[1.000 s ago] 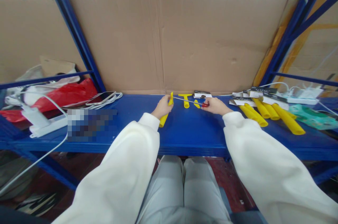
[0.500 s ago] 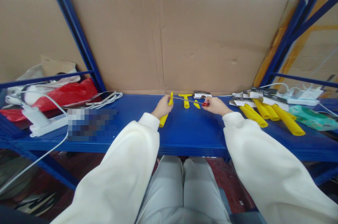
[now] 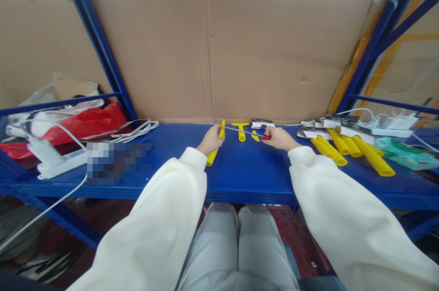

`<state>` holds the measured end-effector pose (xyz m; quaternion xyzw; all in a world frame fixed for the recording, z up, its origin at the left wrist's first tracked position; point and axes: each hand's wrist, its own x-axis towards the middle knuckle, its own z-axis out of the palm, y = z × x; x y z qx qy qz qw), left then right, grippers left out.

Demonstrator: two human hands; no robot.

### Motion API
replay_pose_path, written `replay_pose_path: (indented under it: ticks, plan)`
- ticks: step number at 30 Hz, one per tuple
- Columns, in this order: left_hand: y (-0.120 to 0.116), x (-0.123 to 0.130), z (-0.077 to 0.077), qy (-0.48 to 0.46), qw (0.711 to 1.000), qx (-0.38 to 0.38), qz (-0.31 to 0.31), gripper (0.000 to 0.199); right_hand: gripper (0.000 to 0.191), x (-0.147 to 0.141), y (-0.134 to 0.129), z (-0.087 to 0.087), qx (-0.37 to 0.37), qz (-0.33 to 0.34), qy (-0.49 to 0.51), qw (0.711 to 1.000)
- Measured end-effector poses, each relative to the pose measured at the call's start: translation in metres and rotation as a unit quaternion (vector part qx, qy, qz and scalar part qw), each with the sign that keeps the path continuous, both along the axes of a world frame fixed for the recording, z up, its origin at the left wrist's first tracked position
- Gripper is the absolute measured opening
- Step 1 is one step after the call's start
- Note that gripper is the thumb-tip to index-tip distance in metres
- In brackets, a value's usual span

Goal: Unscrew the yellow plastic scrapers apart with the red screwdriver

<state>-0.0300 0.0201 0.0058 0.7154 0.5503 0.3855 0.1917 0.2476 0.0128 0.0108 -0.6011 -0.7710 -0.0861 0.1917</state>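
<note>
The handle (image 3: pixel 212 157) in the left hand (image 3: pixel 208 139) was bright yellow. The slim tool (image 3: pixel 266 136) in the right hand (image 3: pixel 278 138) was red at the grip, silver along its shaft. Right of the right hand, the tubes (image 3: pixel 373 156) were yellow, the cards (image 3: pixel 357 134) black and white, the packet (image 3: pixel 404 152) green with a blurred print. Under both hands, the table (image 3: pixel 252 170) was plain blue.

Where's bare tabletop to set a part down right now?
Blue tabletop lies bare in front of the red-handled tool, between the yellow piece in the left hand and the right sleeve. Another patch lies between the white cable and left hand. Crowded: by the yellow T-piece; right end, with yellow tubes; left end, with red plastic.
</note>
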Motion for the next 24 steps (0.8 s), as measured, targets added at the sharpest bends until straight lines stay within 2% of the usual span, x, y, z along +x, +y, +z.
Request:
replay_pose_path:
  ticks: [9,17,21,24]
  plan:
    - [0.0014,-0.0012,-0.0003,0.004,1.0,0.0,-0.003,0.042,0.01,-0.0049,-0.0082,0.0061,-0.002,-0.028,-0.021,0.999]
    - [0.0052,-0.0026,-0.0027,0.018,1.0,0.006,-0.004,0.042,0.013,-0.003,-0.0028,0.0023,-0.03,-0.009,0.004,1.0]
    - [0.0048,-0.0028,-0.0022,0.016,1.0,0.003,-0.007,0.041,0.004,-0.0071,-0.0073,0.0065,-0.042,-0.031,0.007,0.999]
    - [0.0045,-0.0027,-0.0021,0.016,1.0,0.003,-0.007,0.042,0.005,-0.0082,-0.0091,0.0074,-0.036,-0.034,0.0,0.999]
